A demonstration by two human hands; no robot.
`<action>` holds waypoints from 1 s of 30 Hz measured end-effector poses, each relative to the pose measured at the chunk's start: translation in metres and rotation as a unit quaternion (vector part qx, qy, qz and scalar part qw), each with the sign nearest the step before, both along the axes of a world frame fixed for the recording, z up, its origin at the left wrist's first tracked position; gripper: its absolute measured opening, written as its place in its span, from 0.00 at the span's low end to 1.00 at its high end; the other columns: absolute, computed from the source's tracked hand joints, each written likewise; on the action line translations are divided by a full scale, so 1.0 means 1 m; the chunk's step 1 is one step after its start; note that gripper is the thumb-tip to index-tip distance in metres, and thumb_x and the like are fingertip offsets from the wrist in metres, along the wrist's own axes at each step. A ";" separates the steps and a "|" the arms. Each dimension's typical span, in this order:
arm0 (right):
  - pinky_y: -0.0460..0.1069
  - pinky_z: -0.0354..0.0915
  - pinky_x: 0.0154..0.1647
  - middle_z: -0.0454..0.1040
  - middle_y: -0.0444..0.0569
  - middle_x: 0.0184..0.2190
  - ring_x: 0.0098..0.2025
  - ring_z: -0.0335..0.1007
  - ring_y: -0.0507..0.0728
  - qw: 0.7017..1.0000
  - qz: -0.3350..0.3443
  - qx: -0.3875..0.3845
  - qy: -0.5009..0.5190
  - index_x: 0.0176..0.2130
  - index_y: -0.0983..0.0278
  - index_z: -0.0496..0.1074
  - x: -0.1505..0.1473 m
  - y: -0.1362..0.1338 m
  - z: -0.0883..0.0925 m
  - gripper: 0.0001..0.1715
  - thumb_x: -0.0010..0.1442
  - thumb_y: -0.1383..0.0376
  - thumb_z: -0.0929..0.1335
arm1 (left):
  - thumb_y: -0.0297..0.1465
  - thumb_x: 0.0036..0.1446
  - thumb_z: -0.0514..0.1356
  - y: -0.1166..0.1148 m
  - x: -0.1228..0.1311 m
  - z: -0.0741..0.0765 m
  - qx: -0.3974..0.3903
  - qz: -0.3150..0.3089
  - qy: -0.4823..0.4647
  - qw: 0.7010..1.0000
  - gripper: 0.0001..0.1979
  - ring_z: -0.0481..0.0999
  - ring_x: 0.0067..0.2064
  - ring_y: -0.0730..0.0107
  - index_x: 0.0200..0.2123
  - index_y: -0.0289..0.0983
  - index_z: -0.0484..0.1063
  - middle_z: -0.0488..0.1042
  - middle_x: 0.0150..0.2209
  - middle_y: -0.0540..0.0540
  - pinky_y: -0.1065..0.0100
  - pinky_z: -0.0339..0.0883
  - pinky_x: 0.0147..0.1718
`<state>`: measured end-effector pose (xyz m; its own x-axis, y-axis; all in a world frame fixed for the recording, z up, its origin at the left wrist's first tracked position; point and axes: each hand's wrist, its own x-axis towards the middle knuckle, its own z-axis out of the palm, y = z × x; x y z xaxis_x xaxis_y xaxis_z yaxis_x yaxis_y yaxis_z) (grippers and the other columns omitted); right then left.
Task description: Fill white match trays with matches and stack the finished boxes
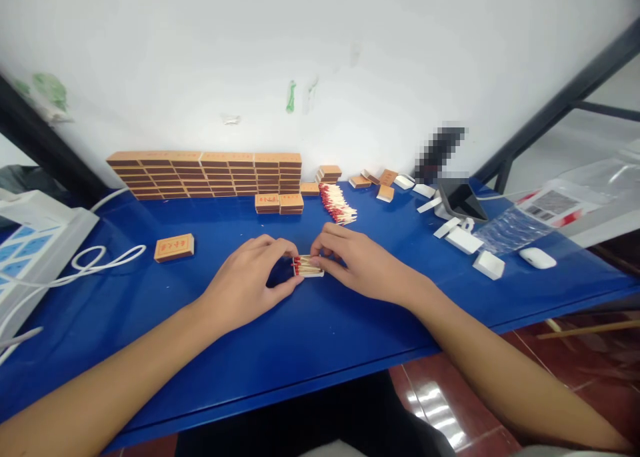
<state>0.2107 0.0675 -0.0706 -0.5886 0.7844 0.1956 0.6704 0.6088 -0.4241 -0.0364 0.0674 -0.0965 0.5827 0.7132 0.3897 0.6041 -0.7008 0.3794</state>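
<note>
A small white matchbox tray point(314, 275) filled with red-tipped matches point(306, 265) lies on the blue table in front of me. My left hand point(255, 270) pinches the tray's left end between thumb and fingers, beside the match heads. At the opposite end, the closed fingers of my right hand point(347, 257) press on the pale ends of the matches; its fingertips are partly hidden. Just behind stands a loose pile of red-tipped matches point(337, 203). A closed orange matchbox point(174, 247) lies to the left of my left hand.
A long stack of matchboxes point(205, 175) lines the wall, with two small stacks point(279, 203) before it. Empty sleeves point(385, 193) and white trays point(464, 239) lie scattered right, near a dark container point(463, 200) and a white earphone case point(537, 257). White cables point(107, 263) cross the left.
</note>
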 end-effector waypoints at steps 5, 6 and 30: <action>0.50 0.62 0.38 0.71 0.47 0.41 0.36 0.68 0.53 1.000 0.002 -0.013 0.012 0.44 0.63 0.73 -0.003 0.000 -0.002 0.04 0.73 0.67 0.66 | 0.34 0.66 0.66 0.001 -0.001 -0.002 0.031 -0.020 -0.013 0.999 0.06 0.79 0.47 0.61 0.43 0.41 0.73 0.81 0.44 0.48 0.57 0.74 0.49; 0.50 0.62 0.38 0.71 0.47 0.40 0.36 0.67 0.53 1.000 -0.002 -0.013 0.013 0.43 0.63 0.73 -0.003 0.000 -0.002 0.04 0.72 0.67 0.67 | 0.33 0.65 0.66 0.002 -0.001 -0.002 0.035 -0.026 -0.017 0.999 0.05 0.79 0.48 0.61 0.42 0.41 0.73 0.82 0.44 0.48 0.57 0.74 0.48; 0.49 0.63 0.37 0.72 0.48 0.40 0.36 0.69 0.54 1.000 -0.011 -0.028 -0.005 0.41 0.63 0.73 -0.006 -0.001 0.001 0.06 0.72 0.64 0.68 | 0.35 0.66 0.65 -0.001 0.001 0.002 0.010 -0.007 -0.011 1.000 0.12 0.79 0.51 0.59 0.51 0.43 0.71 0.80 0.48 0.48 0.55 0.74 0.53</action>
